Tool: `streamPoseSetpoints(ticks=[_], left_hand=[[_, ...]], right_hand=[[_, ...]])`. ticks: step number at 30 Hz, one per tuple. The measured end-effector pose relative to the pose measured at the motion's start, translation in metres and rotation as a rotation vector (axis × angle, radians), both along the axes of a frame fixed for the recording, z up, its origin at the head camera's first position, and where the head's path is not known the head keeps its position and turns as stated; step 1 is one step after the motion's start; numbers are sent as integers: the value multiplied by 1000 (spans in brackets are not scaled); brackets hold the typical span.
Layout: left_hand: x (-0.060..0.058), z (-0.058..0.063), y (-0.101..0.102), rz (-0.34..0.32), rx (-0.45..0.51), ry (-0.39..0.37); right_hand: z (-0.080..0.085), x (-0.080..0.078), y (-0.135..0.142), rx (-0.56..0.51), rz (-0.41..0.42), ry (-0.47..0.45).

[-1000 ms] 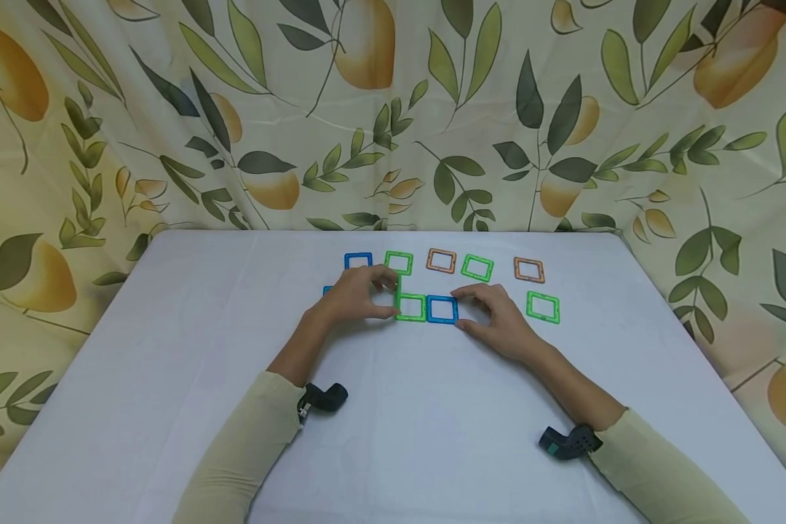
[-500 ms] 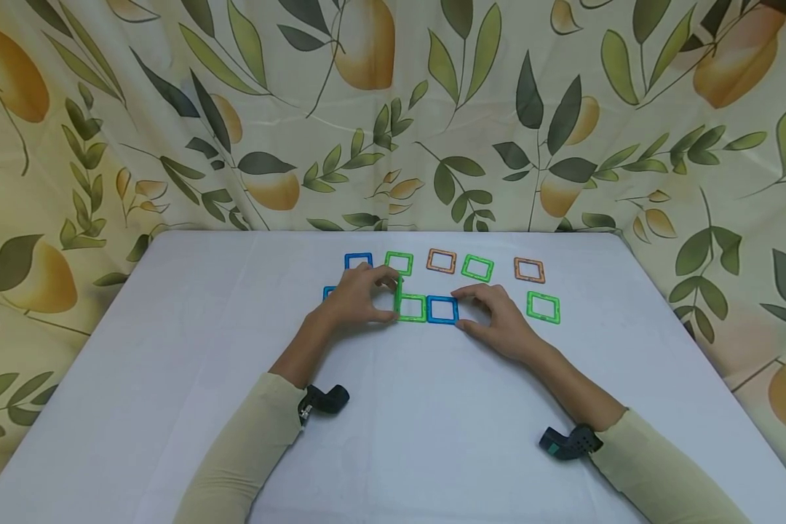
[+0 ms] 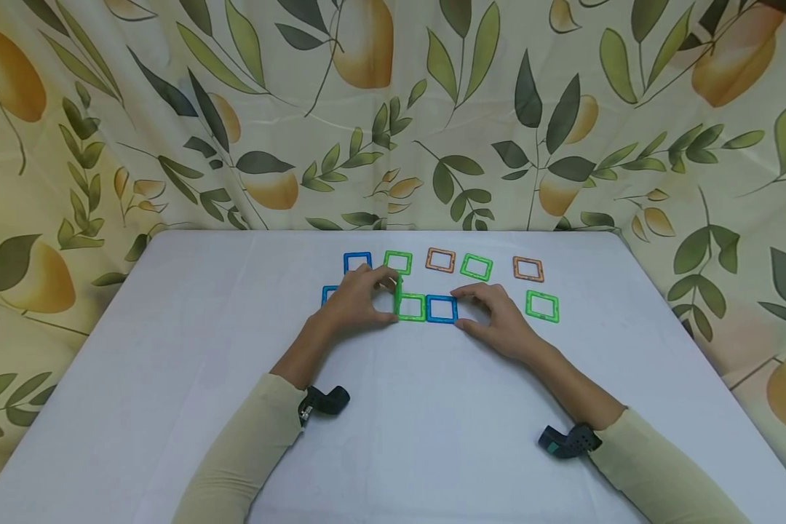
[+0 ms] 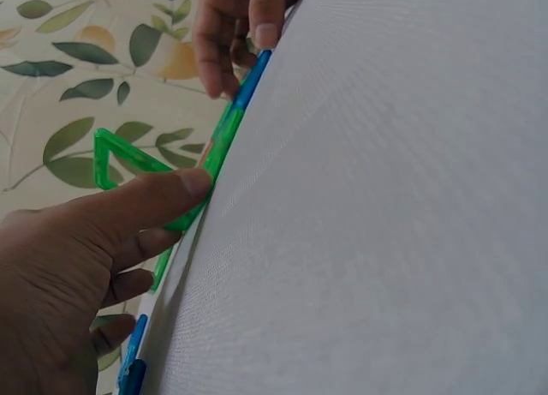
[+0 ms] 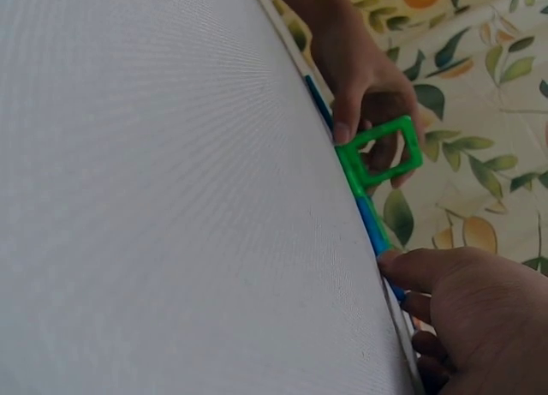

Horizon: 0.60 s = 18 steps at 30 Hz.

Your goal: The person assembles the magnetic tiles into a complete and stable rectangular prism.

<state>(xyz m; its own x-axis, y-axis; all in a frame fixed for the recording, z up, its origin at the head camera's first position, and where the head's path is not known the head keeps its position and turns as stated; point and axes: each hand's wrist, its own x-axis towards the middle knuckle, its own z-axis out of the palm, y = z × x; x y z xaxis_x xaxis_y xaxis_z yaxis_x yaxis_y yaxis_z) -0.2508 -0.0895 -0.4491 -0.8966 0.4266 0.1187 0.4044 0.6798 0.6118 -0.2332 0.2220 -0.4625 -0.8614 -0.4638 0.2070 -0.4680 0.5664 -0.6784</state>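
Note:
In the head view, a square green magnetic tile (image 3: 398,298) stands upright on the left edge of a flat green tile (image 3: 411,318). The flat one lies edge to edge with a blue tile (image 3: 442,321). My left hand (image 3: 356,298) holds the upright tile, fingers at its top and thumb low near the joint. In the right wrist view its open frame (image 5: 413,146) rises from the table. My right hand (image 3: 503,322) grips the blue tile's right side, thumb and fingers at its corners. The left wrist view shows the left thumb (image 4: 195,182) against the green joint.
Behind the hands lie a blue tile (image 3: 357,254), a green tile (image 3: 398,253), an orange tile (image 3: 441,250) and a tilted green tile (image 3: 478,257). Farther right are another orange tile (image 3: 528,258) and green tile (image 3: 542,294). My left hand partly covers another blue tile (image 3: 328,290).
Both hands stay in nearly the same place, still on the tiles. The upright green tile shows only a very slight shift in lean; the loose tiles keep their places.

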Motion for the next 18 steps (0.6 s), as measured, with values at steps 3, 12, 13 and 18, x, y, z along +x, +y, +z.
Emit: streamPoseSetpoints(ticks=[3, 12, 13, 18], left_hand=[[1, -1, 0, -4, 7, 8], [2, -6, -2, -26, 43, 41], [2, -6, -2, -26, 51, 38], [1, -8, -2, -20, 75, 13]], right_hand=[[0, 0, 0, 2, -5, -1], [1, 2, -1, 4, -17, -16], [1, 2, -1, 5, -19, -18], [1, 3, 0, 9, -22, -22]])
